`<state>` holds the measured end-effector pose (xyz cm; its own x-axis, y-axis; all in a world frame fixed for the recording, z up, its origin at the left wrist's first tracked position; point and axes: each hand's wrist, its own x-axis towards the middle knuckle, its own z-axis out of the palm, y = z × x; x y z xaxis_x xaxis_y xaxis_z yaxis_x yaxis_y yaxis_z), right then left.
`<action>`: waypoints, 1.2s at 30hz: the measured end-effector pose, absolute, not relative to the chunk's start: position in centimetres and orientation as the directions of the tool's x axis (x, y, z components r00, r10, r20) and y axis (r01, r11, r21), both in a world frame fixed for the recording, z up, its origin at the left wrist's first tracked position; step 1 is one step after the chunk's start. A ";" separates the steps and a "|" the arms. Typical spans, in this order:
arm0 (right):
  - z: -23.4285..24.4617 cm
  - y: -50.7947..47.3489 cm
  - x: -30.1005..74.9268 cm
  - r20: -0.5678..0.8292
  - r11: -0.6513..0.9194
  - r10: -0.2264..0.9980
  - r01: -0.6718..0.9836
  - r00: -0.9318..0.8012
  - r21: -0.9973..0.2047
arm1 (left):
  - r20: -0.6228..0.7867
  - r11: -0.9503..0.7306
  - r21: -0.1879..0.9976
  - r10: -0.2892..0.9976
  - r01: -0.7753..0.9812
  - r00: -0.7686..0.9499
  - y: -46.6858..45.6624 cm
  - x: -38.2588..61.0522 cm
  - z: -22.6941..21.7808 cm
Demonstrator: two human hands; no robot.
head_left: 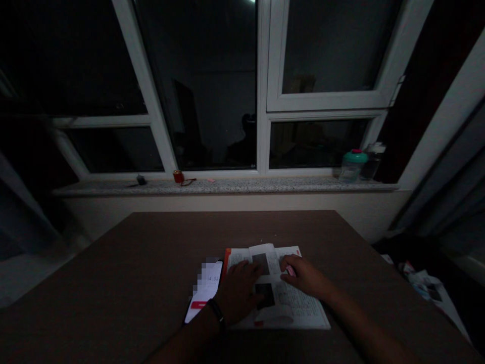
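An open book (308, 303) with printed text and dark pictures lies on the brown table (159, 247). My left hand (240, 288), a dark band at its wrist, rests flat with fingers spread over the left page and the middle. Over the right page, my right hand (301, 273) is closed around a small pink thing, perhaps an eraser (291, 270). One page near the middle curves up slightly. A phone (206, 288) with a lit screen lies just left of the book, beside my left forearm.
Behind the table runs a speckled stone windowsill (235, 186). On it stand a green-lidded bottle (353, 166), a clear bottle (373, 161), a small red jar (178, 176) and a small dark item (141, 180). Crumpled bags (428, 288) lie to the right of the table.
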<state>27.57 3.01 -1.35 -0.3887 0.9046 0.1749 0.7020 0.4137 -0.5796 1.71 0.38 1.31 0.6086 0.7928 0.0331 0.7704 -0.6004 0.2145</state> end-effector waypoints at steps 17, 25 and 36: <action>-1.1 2.8 28.2 0.138 0.471 0.859 0.658 -0.492 -0.587 | 0.053 -0.614 0.225 0.783 0.757 0.619 0.6 1.6 0.8; 0.0 2.1 28.1 0.122 0.505 0.823 0.617 -0.554 -0.604 | 0.062 -0.610 0.234 0.786 0.757 0.615 0.5 1.7 1.0; 0.3 1.0 25.5 0.229 0.603 0.760 0.528 -0.608 -0.598 | 0.123 -0.629 0.231 0.776 0.742 0.619 0.7 1.8 0.0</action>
<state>25.52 0.96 0.29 -0.6083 0.7599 0.2291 0.5283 0.6031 -0.5976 1.77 0.65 -0.05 0.6190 0.7757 0.1231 0.7422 -0.6290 0.2314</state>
